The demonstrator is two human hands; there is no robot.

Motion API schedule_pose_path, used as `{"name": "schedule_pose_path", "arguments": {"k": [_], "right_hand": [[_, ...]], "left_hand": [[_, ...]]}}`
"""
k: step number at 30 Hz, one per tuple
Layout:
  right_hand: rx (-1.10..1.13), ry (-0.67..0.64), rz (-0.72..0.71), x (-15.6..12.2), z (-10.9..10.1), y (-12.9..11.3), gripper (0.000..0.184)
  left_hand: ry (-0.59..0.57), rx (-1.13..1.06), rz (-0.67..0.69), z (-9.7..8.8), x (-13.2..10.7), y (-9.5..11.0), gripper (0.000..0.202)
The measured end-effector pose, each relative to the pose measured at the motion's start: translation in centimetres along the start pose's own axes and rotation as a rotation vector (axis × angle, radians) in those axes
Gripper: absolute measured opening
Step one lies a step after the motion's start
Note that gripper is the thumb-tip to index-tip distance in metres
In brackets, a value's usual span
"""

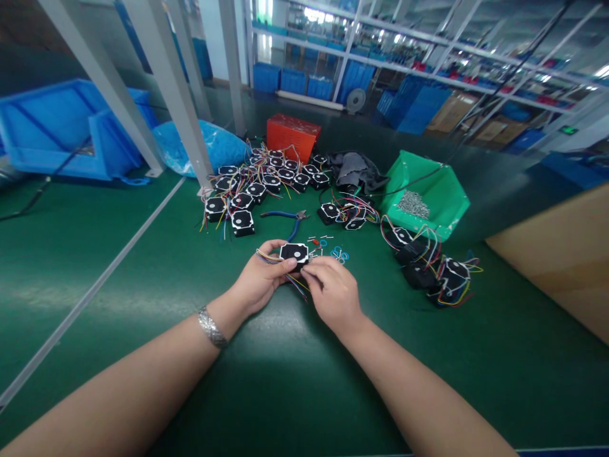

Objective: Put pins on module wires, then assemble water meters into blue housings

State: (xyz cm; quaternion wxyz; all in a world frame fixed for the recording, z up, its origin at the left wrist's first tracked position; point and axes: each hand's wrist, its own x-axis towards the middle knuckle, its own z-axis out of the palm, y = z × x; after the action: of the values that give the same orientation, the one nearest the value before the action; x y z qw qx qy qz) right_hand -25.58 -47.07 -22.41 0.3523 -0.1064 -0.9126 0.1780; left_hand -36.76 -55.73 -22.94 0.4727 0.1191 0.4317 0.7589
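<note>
My left hand (261,279) is closed around a small black square motor (294,252) with a white round centre and coloured wires trailing from it. My right hand (333,293) is closed in a pinch at the motor's right side, touching its wires. Both hands hover just above the green table (143,304). Blue-handled pliers (285,217) lie just beyond the hands. Small loose bits, red and blue, (333,251) lie beside my right fingers.
Several identical motors (257,184) with wires are piled at the back left, a pair (342,214) in the middle, more (438,270) at the right. A green bin (425,197) holds screws. An orange box (291,135), grey cloth (354,168), blue bins (61,130) and metal posts (176,89) stand behind.
</note>
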Motion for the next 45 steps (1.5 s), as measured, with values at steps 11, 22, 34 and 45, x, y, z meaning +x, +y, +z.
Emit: {"name": "schedule_pose_path", "arguments": {"k": [11, 22, 34, 45], "right_hand": [[-0.039, -0.011, 0.026, 0.18, -0.06, 0.35, 0.009], [0.265, 0.055, 0.344, 0.37, 0.08, 0.74, 0.003], [-0.01, 0.02, -0.018, 0.14, -0.09, 0.42, 0.015], [0.155, 0.069, 0.195, 0.32, -0.12, 0.63, 0.008]], "left_hand": [[-0.021, 0.082, 0.022, 0.21, -0.24, -0.01, 0.043], [0.014, 0.108, 0.039, 0.29, -0.21, -0.01, 0.045], [0.011, 0.071, 0.047, -0.07, -0.07, -0.27, 0.043], [0.003, 0.112, 0.053, 0.14, -0.19, -0.29, 0.044]]}}
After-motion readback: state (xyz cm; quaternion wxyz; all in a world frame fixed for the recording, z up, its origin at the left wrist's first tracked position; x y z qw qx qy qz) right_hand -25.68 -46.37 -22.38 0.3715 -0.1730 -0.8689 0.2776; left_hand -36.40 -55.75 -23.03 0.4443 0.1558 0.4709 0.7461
